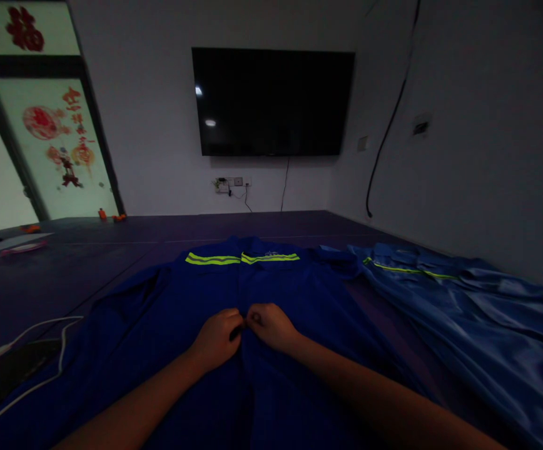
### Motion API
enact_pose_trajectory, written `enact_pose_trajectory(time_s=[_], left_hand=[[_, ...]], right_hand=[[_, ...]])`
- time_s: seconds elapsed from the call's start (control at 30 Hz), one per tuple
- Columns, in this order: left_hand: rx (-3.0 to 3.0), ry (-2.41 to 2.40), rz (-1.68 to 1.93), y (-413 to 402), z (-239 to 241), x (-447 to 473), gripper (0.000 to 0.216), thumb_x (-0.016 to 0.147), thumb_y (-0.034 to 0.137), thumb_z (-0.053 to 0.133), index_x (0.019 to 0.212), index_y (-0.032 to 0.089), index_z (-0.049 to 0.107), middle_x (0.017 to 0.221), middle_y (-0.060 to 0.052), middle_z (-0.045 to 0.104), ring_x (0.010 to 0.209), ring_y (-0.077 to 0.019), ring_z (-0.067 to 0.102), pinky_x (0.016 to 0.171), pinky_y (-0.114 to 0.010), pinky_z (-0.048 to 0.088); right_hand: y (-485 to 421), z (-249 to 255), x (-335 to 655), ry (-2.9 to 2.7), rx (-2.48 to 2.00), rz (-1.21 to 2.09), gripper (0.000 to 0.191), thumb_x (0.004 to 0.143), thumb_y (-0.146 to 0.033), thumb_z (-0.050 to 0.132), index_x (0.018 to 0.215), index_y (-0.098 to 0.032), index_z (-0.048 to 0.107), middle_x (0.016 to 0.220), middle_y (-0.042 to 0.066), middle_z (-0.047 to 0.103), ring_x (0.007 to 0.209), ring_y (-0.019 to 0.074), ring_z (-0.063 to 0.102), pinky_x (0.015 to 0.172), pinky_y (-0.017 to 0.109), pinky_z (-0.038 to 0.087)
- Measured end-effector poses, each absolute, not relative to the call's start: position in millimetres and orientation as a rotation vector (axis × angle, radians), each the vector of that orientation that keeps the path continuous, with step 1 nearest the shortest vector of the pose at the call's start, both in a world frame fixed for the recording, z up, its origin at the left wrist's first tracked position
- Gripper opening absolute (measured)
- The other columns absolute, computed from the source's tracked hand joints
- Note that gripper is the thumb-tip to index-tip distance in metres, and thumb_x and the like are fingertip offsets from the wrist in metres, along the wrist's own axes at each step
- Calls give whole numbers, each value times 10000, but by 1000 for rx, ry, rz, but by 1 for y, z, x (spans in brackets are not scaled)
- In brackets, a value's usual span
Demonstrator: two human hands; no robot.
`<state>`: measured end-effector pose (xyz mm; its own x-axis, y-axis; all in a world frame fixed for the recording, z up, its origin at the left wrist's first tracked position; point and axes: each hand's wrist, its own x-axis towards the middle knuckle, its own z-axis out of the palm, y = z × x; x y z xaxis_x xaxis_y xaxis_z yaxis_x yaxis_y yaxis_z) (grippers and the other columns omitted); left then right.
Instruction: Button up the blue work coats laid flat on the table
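Observation:
A dark blue work jacket [196, 294] with yellow-green reflective stripes across the chest lies spread flat, its collar away from me. Both hands meet at its front opening, around the middle of the garment. My left hand [219, 337] is closed, with thumb and fingers pinching the edge of the front placket. Close beside it, my right hand [271, 325] pinches the same edge, fingers curled. Whatever small fastening may lie between the fingertips is hidden. Below the hands the front edges run down toward me.
A second, lighter blue garment [440, 300] with a thin yellow-green stripe lies on the right. At the left, a white cable [62, 350] loops by a dark flat object [22, 369]. A television [276, 103] hangs on the far wall. Small orange items [102, 214] are near the door.

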<state>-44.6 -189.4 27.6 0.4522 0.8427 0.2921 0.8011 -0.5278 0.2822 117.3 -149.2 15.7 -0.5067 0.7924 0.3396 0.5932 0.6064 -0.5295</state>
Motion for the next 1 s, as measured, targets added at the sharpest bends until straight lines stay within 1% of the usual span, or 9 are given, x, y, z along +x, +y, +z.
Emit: enact_pose_trajectory(time_s=[0.1, 0.23, 0.37, 0.5, 1.0], left_hand=[[2608, 1494, 579, -190, 28, -44, 154, 701, 61, 427, 729, 172, 531, 771, -18, 546, 765, -138, 507, 649, -229, 380], [2630, 1500, 568, -191, 28, -44, 135, 715, 72, 428, 714, 171, 519, 760, -18, 541, 763, -140, 505, 656, -233, 383], [2629, 1488, 589, -191, 27, -44, 134, 708, 70, 430, 723, 169, 520, 765, -20, 544, 757, -140, 505, 645, -233, 380], [2621, 1488, 587, -190, 27, -44, 141, 694, 57, 423, 689, 172, 505, 741, -15, 536, 740, -137, 503, 629, -230, 374], [2632, 1464, 599, -191, 28, -44, 138, 695, 64, 423, 697, 178, 501, 756, -17, 539, 754, -144, 507, 635, -230, 375]], right_hand=[[-149, 16, 117, -2269, -1083, 497, 117, 723, -149, 497, 727, -172, 612, 659, 2, 638, 573, 102, 567, 501, 178, 332], [-148, 16, 117, -2261, -1088, 516, 104, 728, -164, 504, 723, -171, 608, 646, -1, 631, 561, 100, 563, 491, 177, 328], [-149, 16, 117, -2269, -1082, 497, 104, 731, -170, 506, 736, -167, 610, 651, 3, 631, 575, 103, 567, 498, 177, 327], [-149, 17, 117, -2277, -1113, 485, 104, 732, -176, 510, 736, -170, 614, 648, -1, 629, 580, 104, 566, 499, 181, 320], [-148, 15, 117, -2285, -1092, 477, 110, 726, -175, 507, 747, -176, 615, 646, -3, 625, 575, 102, 560, 504, 181, 322]])
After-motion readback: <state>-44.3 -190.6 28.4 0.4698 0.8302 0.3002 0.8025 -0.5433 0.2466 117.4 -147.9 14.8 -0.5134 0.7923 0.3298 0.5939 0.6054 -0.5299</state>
